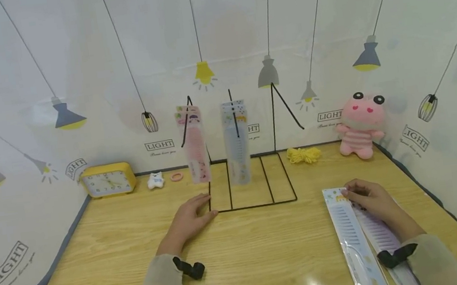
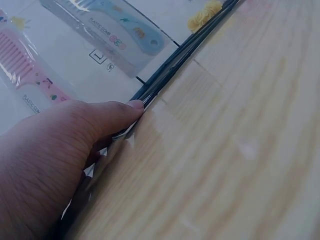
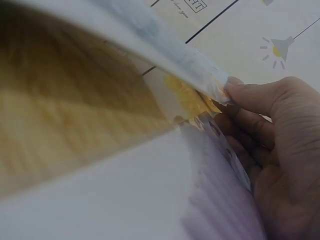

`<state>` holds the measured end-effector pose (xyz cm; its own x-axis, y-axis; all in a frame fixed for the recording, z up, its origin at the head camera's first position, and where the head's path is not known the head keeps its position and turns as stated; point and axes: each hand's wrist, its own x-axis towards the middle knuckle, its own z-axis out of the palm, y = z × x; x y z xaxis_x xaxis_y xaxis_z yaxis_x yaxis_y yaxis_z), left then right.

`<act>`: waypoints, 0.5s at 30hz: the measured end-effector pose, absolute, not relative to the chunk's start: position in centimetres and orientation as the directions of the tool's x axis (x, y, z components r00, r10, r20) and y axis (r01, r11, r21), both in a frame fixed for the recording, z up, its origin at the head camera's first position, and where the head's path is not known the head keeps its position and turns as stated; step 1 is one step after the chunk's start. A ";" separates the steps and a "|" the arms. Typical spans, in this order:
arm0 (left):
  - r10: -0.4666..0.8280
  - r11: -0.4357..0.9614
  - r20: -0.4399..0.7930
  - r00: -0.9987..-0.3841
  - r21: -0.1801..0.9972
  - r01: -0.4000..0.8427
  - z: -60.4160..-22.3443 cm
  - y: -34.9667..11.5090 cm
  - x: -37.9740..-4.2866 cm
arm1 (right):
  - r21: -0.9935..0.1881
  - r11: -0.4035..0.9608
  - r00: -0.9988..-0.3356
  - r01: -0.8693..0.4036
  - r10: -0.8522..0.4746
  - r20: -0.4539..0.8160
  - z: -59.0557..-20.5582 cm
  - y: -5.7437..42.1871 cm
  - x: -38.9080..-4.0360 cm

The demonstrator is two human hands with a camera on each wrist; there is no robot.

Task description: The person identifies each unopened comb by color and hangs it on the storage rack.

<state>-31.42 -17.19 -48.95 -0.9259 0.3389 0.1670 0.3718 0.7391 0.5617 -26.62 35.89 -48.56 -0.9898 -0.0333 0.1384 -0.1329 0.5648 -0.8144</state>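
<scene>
A black wire rack (image 1: 253,206) with upright hooks stands on the table. A packaged pink comb (image 1: 197,151) hangs on its left hook, and a packaged light-blue comb (image 1: 237,153) hangs on the middle one. My left hand (image 1: 188,222) rests at the rack's near left corner, fingers extended; the left wrist view shows its thumb (image 2: 117,117) touching the black wire. On the right, my right hand (image 1: 368,199) pinches the top end of another packaged blue comb (image 1: 353,236). In the right wrist view that end is lifted above a packaged purple comb (image 3: 220,185), partly hidden by the hand.
Along the back stand a yellow clock (image 1: 109,180), a small white star-shaped figure (image 1: 155,180), a pink ring (image 1: 176,176), a bundle of yellow cord (image 1: 304,155) and a pink plush toy (image 1: 359,126). A lamp-patterned cloth (image 1: 231,28) encloses the wooden table (image 1: 259,253).
</scene>
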 end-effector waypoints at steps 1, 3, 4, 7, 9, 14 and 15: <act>0.342 0.740 0.166 -0.925 0.560 0.374 -48.9 -17.2 -31.4 | -0.818 0.562 -0.991 -0.124 -0.029 0.130 -48.6 36.0 -26.7; 0.342 0.740 0.168 -0.925 0.559 0.375 -48.6 -17.2 -31.5 | -0.828 0.550 -0.992 -0.113 -0.016 0.124 -48.5 36.1 -26.9; 0.340 0.737 0.171 -0.925 0.562 0.375 -48.4 -17.2 -31.6 | -0.834 0.540 -0.992 -0.114 -0.012 0.128 -48.4 36.1 -27.0; 0.338 0.732 0.185 -0.923 0.565 0.381 -48.0 -17.2 -31.8 | -0.848 0.518 -0.991 -0.113 0.006 0.135 -48.0 36.1 -27.2; 0.338 0.734 0.184 -0.923 0.562 0.381 -48.0 -17.2 -31.8 | -0.860 0.501 -0.992 -0.098 0.018 0.124 -47.8 36.1 -27.2; 0.345 0.730 0.168 -0.923 0.570 0.377 -48.8 -17.2 -31.5 | -0.868 0.493 -0.995 -0.049 0.050 0.084 -48.0 36.0 -26.4; 0.344 0.727 0.167 -0.924 0.576 0.375 -49.0 -17.2 -31.4 | -0.869 0.493 -0.994 -0.043 0.063 0.085 -48.1 36.1 -26.2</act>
<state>-31.42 -17.20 -49.03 -0.9238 0.3443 0.1673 0.3751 0.7266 0.5756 -26.25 36.05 -48.09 -0.9944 0.0632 0.0846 -0.0426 0.4930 -0.8690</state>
